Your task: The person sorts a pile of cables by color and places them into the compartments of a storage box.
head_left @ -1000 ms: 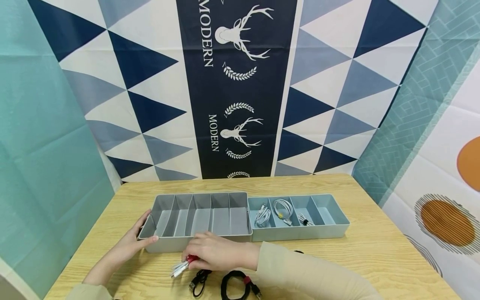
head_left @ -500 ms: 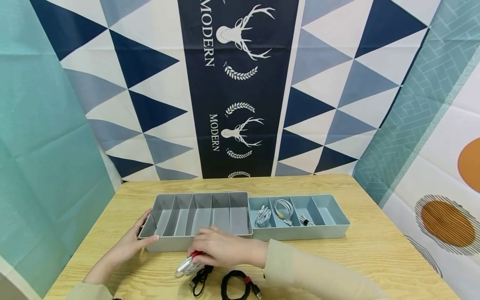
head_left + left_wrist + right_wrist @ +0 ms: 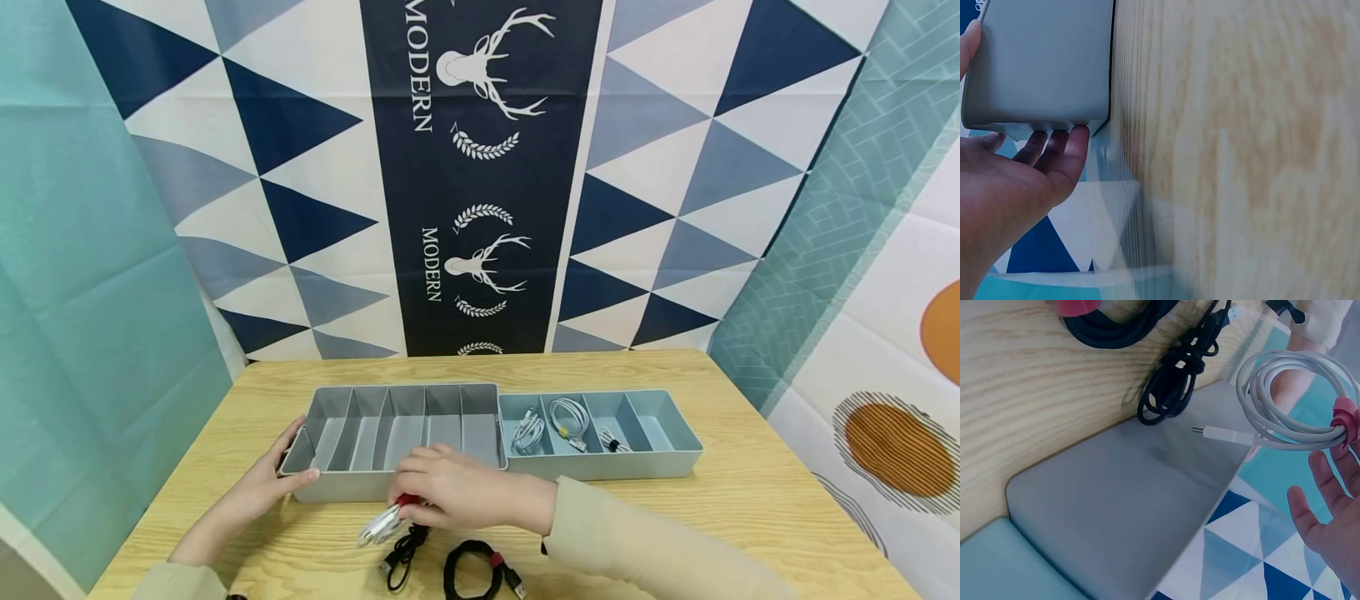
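My right hand (image 3: pixel 453 490) pinches a coiled white charging cable (image 3: pixel 1297 439) by its red cable tie (image 3: pixel 1345 419). The coil hangs above the table just in front of the long grey organizer box (image 3: pixel 345 486), and one straight white plug sticks out from it. Five-fingered hold details are partly hidden at the view's edge. At the box's left end, my left hand (image 3: pixel 258 487) holds the corner, thumb on the front side and the other fingers against the end wall. The grey box's several compartments show nothing in them.
A light blue divided box (image 3: pixel 600 467) adjoins the grey one on the right. White cables (image 3: pixel 527 432) lie in three of its compartments. Nearer me on the wooden table are a bundled black cable (image 3: pixel 405 554) and a looped black cable (image 3: pixel 450 575) with a red tie.
My right hand has shifted a little to the right with the white cable, whose coil has turned somewhat. The left hand stays at the grey box's corner.
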The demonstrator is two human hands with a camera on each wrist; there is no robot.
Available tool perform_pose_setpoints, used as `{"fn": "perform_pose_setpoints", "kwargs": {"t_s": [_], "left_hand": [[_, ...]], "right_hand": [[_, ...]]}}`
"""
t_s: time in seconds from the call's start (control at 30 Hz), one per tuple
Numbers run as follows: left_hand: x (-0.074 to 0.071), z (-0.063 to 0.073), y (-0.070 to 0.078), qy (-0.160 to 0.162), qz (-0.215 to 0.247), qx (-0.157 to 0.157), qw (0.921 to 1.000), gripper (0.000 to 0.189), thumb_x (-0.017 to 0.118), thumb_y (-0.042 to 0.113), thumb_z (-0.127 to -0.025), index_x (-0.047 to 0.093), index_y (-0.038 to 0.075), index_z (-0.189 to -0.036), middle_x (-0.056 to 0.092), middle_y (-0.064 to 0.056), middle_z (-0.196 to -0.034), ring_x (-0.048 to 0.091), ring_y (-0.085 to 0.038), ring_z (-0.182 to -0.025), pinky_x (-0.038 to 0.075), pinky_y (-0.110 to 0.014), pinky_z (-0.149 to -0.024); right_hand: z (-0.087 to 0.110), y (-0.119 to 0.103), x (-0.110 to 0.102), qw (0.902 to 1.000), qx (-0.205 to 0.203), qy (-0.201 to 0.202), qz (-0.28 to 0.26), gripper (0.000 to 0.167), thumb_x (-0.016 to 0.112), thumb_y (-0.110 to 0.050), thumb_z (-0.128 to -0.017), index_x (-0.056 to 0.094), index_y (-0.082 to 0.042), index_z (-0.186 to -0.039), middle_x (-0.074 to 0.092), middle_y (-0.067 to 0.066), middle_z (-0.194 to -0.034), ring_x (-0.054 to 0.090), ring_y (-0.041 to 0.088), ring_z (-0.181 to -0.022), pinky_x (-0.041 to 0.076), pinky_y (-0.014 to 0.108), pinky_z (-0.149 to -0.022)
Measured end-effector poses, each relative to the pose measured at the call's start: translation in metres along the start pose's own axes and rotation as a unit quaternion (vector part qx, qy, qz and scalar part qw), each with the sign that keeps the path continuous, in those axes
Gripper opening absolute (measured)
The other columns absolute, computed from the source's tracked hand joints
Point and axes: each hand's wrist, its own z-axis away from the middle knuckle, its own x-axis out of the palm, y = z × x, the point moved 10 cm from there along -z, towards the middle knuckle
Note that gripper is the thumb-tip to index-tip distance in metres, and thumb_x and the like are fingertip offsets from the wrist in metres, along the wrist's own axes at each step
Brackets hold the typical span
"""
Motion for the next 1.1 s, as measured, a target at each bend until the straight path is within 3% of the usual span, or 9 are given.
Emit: {"fn": "perform_pose_setpoints", "kwargs": {"t_s": [0.4,0.63,0.87,1.1], "left_hand": [[0.0,0.001,0.0,-0.005,0.002,-0.006,1.0,0.089,0.062,0.025,-0.091,-0.001,0.019,-0.153,-0.002,-0.027,-0.155,0.002,-0.054,-0.137,0.019,-0.07,-0.101],[-0.001,0.0,-0.003,-0.003,0.003,-0.01,0.9999,0.089,0.063,0.025,-0.091,0.0,0.016,-0.153,-0.001,-0.028,-0.155,0.004,-0.053,-0.137,0.02,-0.07,-0.101],[0.0,0.0,-0.005,-0.006,0.004,-0.015,0.9999,0.09,0.063,0.026,-0.091,-0.001,0.017,-0.153,-0.002,-0.027,-0.155,0.003,-0.053,-0.137,0.019,-0.07,-0.101],[0.0,0.0,-0.005,-0.004,0.006,-0.016,0.9999,0.09,0.064,0.027,-0.09,-0.001,0.018,-0.153,-0.001,-0.026,-0.155,0.003,-0.052,-0.138,0.02,-0.07,-0.101]], "right_hand": [[0.011,0.004,-0.017,0.9994,-0.005,0.03,0.017,0.015,0.054,-0.027,-0.094,0.061,-0.021,-0.106,0.058,-0.013,-0.1,0.047,0.003,-0.091,0.039,0.024,-0.086],[0.015,0.007,-0.028,0.9995,0.006,0.032,0.002,0.015,0.054,-0.026,-0.094,0.061,-0.021,-0.106,0.059,-0.013,-0.099,0.049,0.005,-0.093,0.04,0.027,-0.092],[0.022,0.01,-0.044,0.9983,0.009,0.056,0.007,0.014,0.056,-0.026,-0.091,0.062,-0.021,-0.103,0.057,-0.013,-0.094,0.045,0.004,-0.086,0.036,0.022,-0.078],[0.029,0.015,-0.057,0.9972,0.02,0.072,0.002,0.014,0.056,-0.023,-0.087,0.062,-0.021,-0.1,0.057,-0.013,-0.094,0.045,0.003,-0.086,0.039,0.023,-0.081]]}}
